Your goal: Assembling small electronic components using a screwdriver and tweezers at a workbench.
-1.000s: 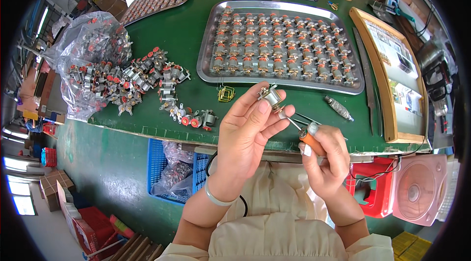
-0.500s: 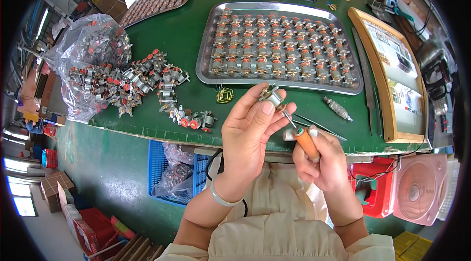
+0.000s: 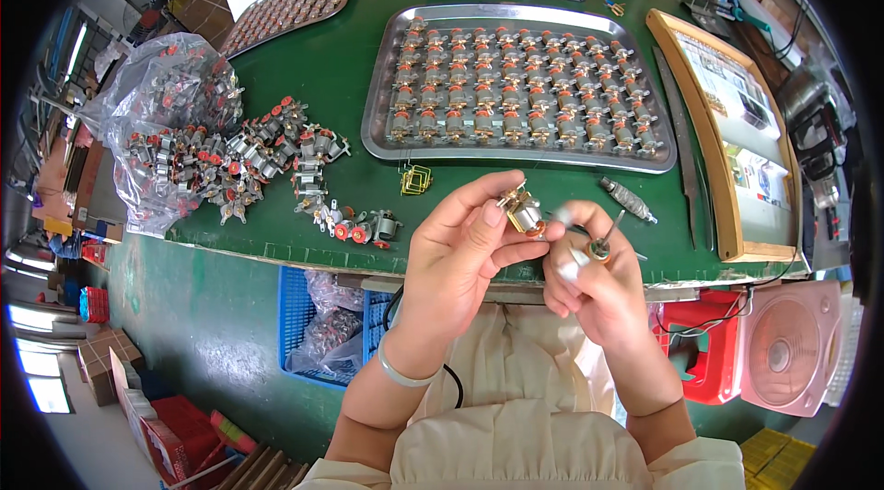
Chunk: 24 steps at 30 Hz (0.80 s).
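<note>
My left hand (image 3: pixel 460 246) pinches a small silver-and-brass component (image 3: pixel 524 212) with a cylindrical body and a reddish end, above the table's front edge. Close beside it on the right is my right hand (image 3: pixel 599 278), curled around an orange-handled screwdriver (image 3: pixel 599 250). Its thin shaft points up and away from the component, and most of the handle is hidden in my palm. A white covering (image 3: pixel 573 264) shows on one right finger. My right fingertips are blurred near the component's lower end; I cannot tell whether they touch it.
Behind my hands a metal tray (image 3: pixel 370 126) holds rows of similar components. More spill from a clear plastic bag (image 3: pixel 138 89) at left. Nearby lie a yellow wire frame (image 3: pixel 416 180), a wrapped grey rod (image 3: pixel 629 200), a long file (image 3: pixel 677 135) and a wooden-framed board (image 3: pixel 714 158).
The screwdriver has swung away from the component, its shaft now pointing up instead of at the part. The component has turned and sits slightly lower, and my right fingers have moved toward it.
</note>
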### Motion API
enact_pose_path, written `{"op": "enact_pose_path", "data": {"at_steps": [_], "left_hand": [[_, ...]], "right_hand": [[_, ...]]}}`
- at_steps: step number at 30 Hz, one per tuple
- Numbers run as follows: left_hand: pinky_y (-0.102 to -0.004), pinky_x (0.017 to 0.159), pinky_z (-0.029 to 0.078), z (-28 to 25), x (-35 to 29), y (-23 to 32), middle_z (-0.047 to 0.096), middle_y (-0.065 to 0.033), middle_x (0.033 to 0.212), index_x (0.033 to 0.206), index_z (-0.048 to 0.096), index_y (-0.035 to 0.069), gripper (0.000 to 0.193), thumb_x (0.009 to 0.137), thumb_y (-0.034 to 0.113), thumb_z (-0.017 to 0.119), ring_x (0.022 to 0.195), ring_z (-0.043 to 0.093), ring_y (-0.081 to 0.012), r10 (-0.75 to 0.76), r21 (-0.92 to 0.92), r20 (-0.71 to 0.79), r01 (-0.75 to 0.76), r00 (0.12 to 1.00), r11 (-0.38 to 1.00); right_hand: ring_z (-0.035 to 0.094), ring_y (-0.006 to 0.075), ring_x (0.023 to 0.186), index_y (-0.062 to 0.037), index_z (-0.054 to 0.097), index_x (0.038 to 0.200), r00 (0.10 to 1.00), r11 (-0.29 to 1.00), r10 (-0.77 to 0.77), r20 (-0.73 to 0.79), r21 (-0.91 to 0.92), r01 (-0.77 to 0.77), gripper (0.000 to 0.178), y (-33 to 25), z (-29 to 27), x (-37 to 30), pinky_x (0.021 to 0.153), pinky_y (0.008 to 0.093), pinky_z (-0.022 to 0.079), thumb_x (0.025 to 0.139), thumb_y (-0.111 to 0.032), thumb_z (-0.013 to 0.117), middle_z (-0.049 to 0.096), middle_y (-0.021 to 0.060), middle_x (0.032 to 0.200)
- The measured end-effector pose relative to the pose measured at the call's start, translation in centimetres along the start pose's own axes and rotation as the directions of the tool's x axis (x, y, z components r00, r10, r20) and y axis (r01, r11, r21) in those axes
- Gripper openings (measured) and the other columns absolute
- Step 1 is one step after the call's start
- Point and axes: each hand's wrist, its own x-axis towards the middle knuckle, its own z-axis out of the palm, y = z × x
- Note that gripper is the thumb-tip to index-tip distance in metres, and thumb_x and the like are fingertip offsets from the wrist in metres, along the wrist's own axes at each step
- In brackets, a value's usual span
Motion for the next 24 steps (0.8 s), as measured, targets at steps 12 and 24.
{"op": "enact_pose_path", "data": {"at_steps": [12,24], "left_hand": [[-0.0214,0.062,0.049,-0.1,-0.4,-0.1,0.055,-0.0082,0.092,0.096,0.049,-0.003,0.013,0.086,0.004,0.049,0.076,0.055,-0.0098,0.241,0.379,0.018,-0.23,0.97,0.896],[-0.0219,0.072,0.042,0.6,-0.3,-1.2,0.053,-0.0076,0.092,0.095,0.05,-0.004,0.011,0.085,0.002,0.05,0.08,0.051,-0.0096,0.411,0.416,0.035,-0.387,0.911,0.823]], "right_hand": [[0.043,0.0044,0.047,0.0015,0.054,0.103,0.983,0.933,-0.182,0.004,-0.313,0.174,0.025,1.3,0.7,1.0,0.042,0.0195,0.038,0.082,-0.011,0.059,0.055,0.0028,0.069],[0.044,0.0068,0.046,0.0025,0.054,0.098,0.986,0.981,-0.164,0.038,0.11,0.159,0.02,1.3,0.0,0.8,0.042,0.022,0.041,0.078,0.001,0.055,0.057,0.0093,0.076]]}}
